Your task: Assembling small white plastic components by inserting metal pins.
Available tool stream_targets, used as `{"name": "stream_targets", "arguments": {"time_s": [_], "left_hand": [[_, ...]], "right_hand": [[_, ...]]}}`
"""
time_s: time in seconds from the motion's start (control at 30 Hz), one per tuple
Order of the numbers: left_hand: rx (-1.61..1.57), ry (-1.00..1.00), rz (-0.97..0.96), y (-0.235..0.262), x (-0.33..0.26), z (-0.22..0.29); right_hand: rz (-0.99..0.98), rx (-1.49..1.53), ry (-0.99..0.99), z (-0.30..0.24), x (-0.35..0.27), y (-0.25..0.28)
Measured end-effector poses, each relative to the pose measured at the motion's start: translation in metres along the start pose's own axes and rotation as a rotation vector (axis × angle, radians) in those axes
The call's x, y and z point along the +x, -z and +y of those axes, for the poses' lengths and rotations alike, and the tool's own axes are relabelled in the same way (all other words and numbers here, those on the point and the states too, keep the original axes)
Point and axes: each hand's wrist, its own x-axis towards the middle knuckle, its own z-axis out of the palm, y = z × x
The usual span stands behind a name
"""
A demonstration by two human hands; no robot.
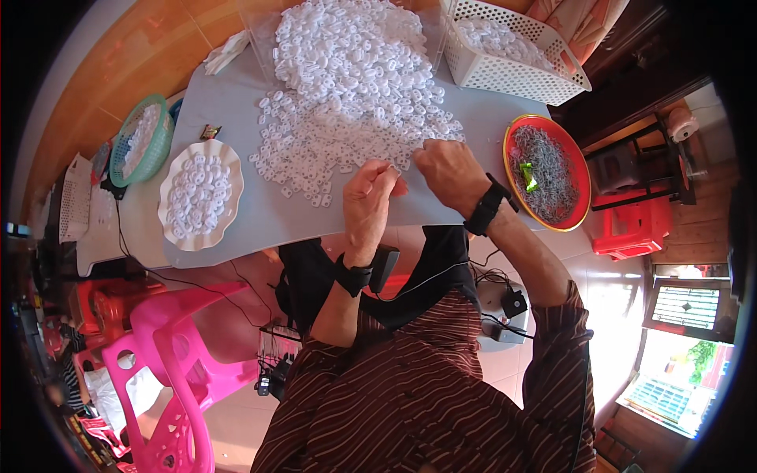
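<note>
i'm pinching small white piece (392, 167) in left hand (369, 197); right hand (445, 169) curling, fingertips touching white pile (347, 87); its grip unclear.

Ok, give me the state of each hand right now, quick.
Left hand: fingers pinched shut, apparently on a small white plastic piece.
Right hand: curled at the edge of the white pile; whether it holds anything cannot be told.

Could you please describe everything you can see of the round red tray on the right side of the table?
The red tray is a shallow round dish, plastic by its look, with an orange-red rim. It lies flat at the grey table's right edge, filled with thin grey wire-like pieces and one small green item. Neither hand touches it; the right hand is nearest.
</note>
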Motion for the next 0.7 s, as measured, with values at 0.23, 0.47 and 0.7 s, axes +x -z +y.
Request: {"name": "stream_targets", "arguments": {"time_s": [0.23, 0.47, 0.7], "left_hand": [[0.036, 0.005, -0.007, 0.004, -0.001, 0.000], [0.019, -0.018, -0.054, 0.005, 0.000, 0.000], [0.162, 0.049, -0.128, 0.003, 0.003, 0.007]], "right_hand": [[0.177, 0.463, -0.144, 0.006, 0.005, 0.002], [0.050, 1.477, -0.353, 0.002, -0.016, -0.019], [-0.046, 1.679, -0.308, 0.005, -0.018, -0.012]]}}
